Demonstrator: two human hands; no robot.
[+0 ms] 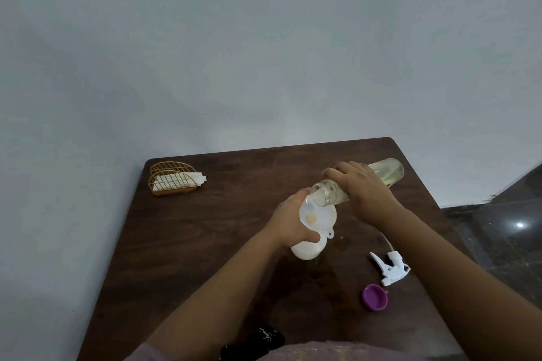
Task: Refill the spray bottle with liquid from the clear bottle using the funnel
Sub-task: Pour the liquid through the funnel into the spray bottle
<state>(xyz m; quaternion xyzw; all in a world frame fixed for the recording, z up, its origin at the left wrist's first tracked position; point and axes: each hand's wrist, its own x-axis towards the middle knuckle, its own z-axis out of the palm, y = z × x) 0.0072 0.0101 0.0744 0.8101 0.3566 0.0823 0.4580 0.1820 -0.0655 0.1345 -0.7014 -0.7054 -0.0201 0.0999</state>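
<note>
Two hands gripping (left (pixel 289 221) spray bottle (pixel 305 249), right (pixel 362 187) clear bottle (pixel 387 171)) | one funnel (pixel 318 215)

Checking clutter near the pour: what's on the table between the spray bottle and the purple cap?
Head view: bare dark table between the white spray bottle and purple cap. The removed white spray trigger head lies just off that line, right of it.

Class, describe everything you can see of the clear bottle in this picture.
The clear bottle looks like transparent plastic with a wide, threaded, uncapped mouth. It holds pale yellowish liquid, pooled toward its base. It is tipped nearly flat above the table, mouth lowered over the white funnel. The right hand grips its middle; faint lettering shows near the base, too small to read.
</note>
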